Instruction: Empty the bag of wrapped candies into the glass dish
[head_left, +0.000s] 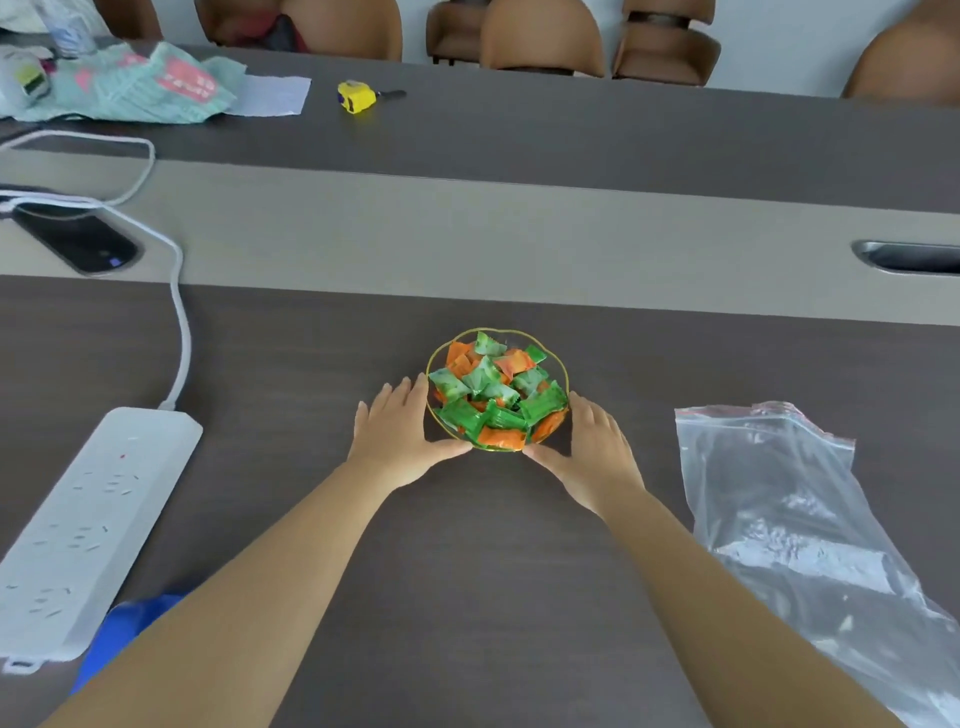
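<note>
A small glass dish (560, 364) with a gold rim stands on the dark table in front of me, heaped with green and orange wrapped candies (493, 395). My left hand (402, 434) cups the dish's left side, fingers spread and thumb under its near edge. My right hand (592, 447) cups the right side the same way. A clear zip bag (789, 519) with a red seal strip lies flat and looks empty on the table to the right of my right arm.
A white power strip (88, 525) with its cable lies at the left. A black phone (78, 236) rests further back left. A yellow tape measure (356, 96) and a teal cloth (130, 85) sit at the far side. Brown chairs (540, 39) line the back.
</note>
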